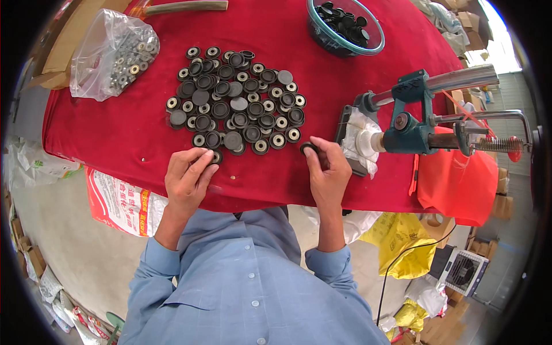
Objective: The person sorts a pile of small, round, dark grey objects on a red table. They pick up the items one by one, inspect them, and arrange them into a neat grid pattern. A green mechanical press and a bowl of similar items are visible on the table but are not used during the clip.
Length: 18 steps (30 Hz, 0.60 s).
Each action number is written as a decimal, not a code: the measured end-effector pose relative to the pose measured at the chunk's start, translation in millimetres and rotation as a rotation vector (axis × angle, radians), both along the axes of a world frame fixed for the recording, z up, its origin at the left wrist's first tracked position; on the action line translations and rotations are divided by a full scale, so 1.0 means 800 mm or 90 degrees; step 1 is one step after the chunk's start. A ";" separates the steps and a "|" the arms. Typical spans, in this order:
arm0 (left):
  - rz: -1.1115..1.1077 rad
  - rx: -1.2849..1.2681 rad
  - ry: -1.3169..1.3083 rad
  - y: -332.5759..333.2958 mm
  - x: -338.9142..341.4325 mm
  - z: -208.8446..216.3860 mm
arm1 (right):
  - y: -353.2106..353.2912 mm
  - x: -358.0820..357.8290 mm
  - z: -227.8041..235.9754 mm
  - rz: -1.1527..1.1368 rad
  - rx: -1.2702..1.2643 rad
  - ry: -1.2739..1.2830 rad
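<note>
On a red cloth-covered table lies a loose cluster of round black caps and wheels (241, 103), many with a shiny metal bearing in the middle. My left hand (187, 177) is at the cluster's near edge, fingers closed on a black wheel with a bearing (216, 157). To the right, apart from the cluster, my right hand (330, 167) pinches a round black cap (309, 148) between thumb and fingers. Just beyond that hand stands a green hand press (408, 118), its base partly wrapped in white plastic.
A clear plastic bag of metal bearings (129, 60) sits at the far left, near a wooden stick (187, 7). At the back right is a tub (345, 49) of black caps. An orange-red bag (457, 187) hangs over the right edge, below the press.
</note>
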<state>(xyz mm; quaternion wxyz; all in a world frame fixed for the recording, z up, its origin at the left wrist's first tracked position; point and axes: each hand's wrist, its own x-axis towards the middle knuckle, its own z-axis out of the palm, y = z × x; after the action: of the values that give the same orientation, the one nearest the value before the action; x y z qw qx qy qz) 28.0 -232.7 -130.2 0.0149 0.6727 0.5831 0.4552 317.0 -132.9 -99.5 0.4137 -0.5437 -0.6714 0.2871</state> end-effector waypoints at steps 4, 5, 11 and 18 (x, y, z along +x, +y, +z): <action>0.053 -0.021 0.013 -0.002 0.001 -0.001 | 0.026 -0.018 0.004 0.024 0.115 -0.037; 0.057 -0.020 0.023 -0.002 0.001 -0.001 | 0.028 -0.022 0.001 0.032 0.115 -0.035; 0.046 -0.021 0.033 -0.004 0.000 0.001 | 0.028 -0.030 -0.012 0.068 0.223 -0.148; 0.035 -0.018 0.047 -0.003 -0.002 -0.001 | 0.036 -0.025 -0.019 0.089 0.238 -0.183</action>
<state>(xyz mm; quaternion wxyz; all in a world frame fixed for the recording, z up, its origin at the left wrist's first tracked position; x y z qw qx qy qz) 26.3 -235.0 -130.9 -0.0100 0.6727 0.6077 0.4219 297.4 -104.1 -114.9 0.3866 -0.4449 -0.8009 0.1053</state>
